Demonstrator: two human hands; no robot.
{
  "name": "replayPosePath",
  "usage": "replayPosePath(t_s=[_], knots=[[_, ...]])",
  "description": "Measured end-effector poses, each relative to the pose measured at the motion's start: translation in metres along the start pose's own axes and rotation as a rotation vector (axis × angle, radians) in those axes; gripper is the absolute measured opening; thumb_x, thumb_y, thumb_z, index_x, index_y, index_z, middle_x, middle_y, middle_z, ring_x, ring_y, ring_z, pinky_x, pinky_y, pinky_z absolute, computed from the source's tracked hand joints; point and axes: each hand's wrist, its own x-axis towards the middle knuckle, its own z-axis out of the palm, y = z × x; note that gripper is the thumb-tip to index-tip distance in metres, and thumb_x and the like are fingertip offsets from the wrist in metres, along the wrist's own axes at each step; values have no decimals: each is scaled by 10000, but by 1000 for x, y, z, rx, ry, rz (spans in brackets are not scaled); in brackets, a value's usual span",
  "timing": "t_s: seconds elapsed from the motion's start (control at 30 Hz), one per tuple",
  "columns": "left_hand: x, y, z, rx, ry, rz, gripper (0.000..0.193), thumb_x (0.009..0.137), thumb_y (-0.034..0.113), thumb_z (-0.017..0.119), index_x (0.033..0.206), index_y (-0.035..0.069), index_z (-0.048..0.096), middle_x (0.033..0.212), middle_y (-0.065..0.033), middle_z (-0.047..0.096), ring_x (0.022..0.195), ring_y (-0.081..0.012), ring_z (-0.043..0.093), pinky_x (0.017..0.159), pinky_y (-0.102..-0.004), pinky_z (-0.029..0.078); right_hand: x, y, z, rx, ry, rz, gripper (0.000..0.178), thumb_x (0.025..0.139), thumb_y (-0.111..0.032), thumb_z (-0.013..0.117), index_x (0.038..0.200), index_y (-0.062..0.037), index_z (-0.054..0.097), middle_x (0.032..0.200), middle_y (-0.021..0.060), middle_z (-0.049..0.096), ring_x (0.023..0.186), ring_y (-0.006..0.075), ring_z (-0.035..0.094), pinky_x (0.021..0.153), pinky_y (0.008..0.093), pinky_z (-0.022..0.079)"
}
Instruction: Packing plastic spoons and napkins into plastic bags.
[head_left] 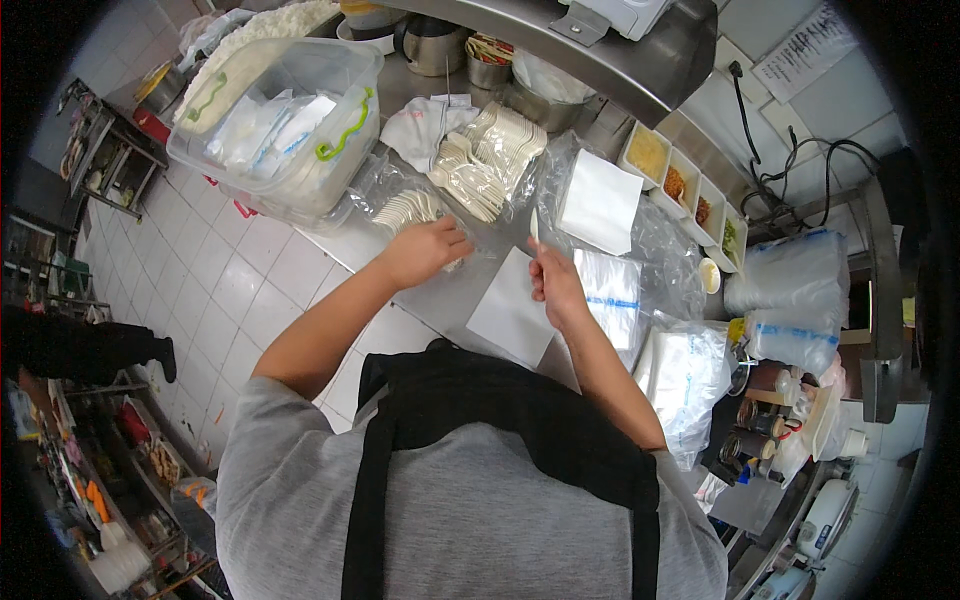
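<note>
My left hand (pixel 428 252) is over the near end of a clear bag of pale disposable cutlery (pixel 405 208), its fingers curled down. What lies under those fingertips is hidden. In my right hand (pixel 556 282) a slim pale piece of disposable cutlery (pixel 534 222) is pinched upright; its exact kind is too small to tell. A white paper sheet (pixel 508 305) lies on the steel counter between my hands. Beyond them sit bagged pale spoons (pixel 468 180) and more bagged cutlery (pixel 508 140). A stack of white napkins (pixel 600 205) rests on clear plastic to the right.
A large clear tub (pixel 345 165) of packets stands at the counter's left end. White trays (pixel 678 185) of toppings line the right back. Plastic bag packs (pixel 608 300) lie beside my right forearm. A steel shelf (pixel 640 75) overhangs the back. Another person's dark-clothed leg (pixel 110 350) shows far left.
</note>
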Motion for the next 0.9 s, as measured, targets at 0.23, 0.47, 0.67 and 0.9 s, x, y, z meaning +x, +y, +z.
replayPosePath(t_s=[0.23,0.47,0.67,0.9], knots=[[-6,85,-29,-165,109,60,252,748,125,609,986,70,671,987,-42,630,886,-216,620,649,-316,537,-37,23,4,419,-133,119,308,1010,-236,515,1201,-11,602,754,-9,495,615,107,439,571,274,389],[0,117,-5,-215,414,102,294,710,48,685,1003,65,679,954,-44,604,893,-211,633,686,-305,546,-48,22,12,773,-130,192,312,1014,-250,493,1210,-29,592,888,25,599,767,148,565,719,301,481],[2,126,24,-344,357,90,300,724,60,703,1022,65,667,981,-55,600,893,-243,631,717,-335,546,-60,17,8,805,-93,166,330,1030,-281,454,1261,-74,569,975,40,606,808,163,584,770,314,493],[6,118,20,-439,193,54,358,742,117,733,1088,84,648,1060,-68,596,1022,-267,577,862,-360,501,-36,54,-35,192,-63,-316,303,1029,-228,430,1235,-66,582,860,72,587,783,211,588,695,376,497]])
